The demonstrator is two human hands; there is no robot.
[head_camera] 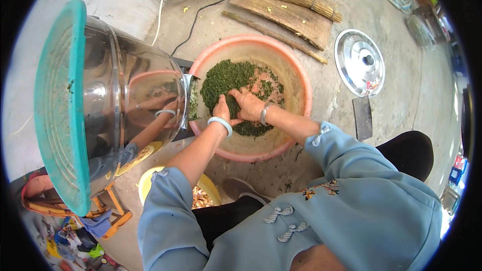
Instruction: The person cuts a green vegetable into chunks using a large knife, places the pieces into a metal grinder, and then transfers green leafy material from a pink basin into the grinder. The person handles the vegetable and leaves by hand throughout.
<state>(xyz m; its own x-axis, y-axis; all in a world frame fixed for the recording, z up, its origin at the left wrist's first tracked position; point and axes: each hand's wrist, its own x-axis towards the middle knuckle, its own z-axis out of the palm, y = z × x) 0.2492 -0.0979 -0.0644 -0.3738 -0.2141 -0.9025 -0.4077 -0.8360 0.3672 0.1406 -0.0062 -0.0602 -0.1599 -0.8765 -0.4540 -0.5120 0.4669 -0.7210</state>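
Note:
In front of me a round pink plastic basin (307, 90) stands on the floor. A heap of dark green chopped leaves (226, 77) covers its left side, with scattered bits to the right. My left hand (223, 110) and my right hand (249, 106) are low in the basin, cupped around a clump of the chopped greens (233, 106) between them. A pale bangle circles my left wrist, and a silver one my right.
At left stands a shiny metal drum-shaped machine (150, 90) with a green plastic lid (62, 113); its chute (191, 99), holding greens, meets the basin's rim. Boards (278, 17), a metal pot lid (360, 62) and a yellow bowl (214, 188) lie around.

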